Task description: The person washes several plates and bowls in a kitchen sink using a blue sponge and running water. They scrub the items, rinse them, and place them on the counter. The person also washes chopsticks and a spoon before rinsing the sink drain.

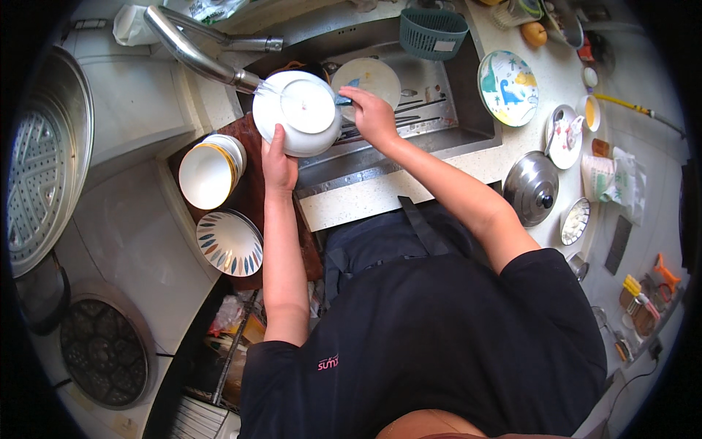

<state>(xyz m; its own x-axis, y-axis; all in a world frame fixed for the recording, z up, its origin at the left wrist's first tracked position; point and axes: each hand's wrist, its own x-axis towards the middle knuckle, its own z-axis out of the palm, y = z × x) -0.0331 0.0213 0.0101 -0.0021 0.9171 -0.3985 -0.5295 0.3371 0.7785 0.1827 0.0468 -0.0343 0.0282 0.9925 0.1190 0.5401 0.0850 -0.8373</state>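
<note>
My left hand (281, 163) grips the near edge of a white bowl (307, 123), its underside with the foot ring turned up. Water runs from the metal faucet (248, 80) onto the bowl's far left part. At the bowl's right side is my right hand (374, 116), with a small blue cloth or sponge (344, 100) at its fingers. Behind the hands a white plate (378, 79) with food residue lies in the steel sink (466, 118), and several dark chopsticks (414, 122) lie on the sink floor.
Stacked bowls (205, 176) and a leaf-patterned bowl (230, 244) stand on a brown board (247, 282) at left. A green basket (433, 35) sits at the sink's far edge. On the counter at right are a dinosaur plate (507, 90), a steel lid (529, 189) and a small plate with a spoon (567, 144).
</note>
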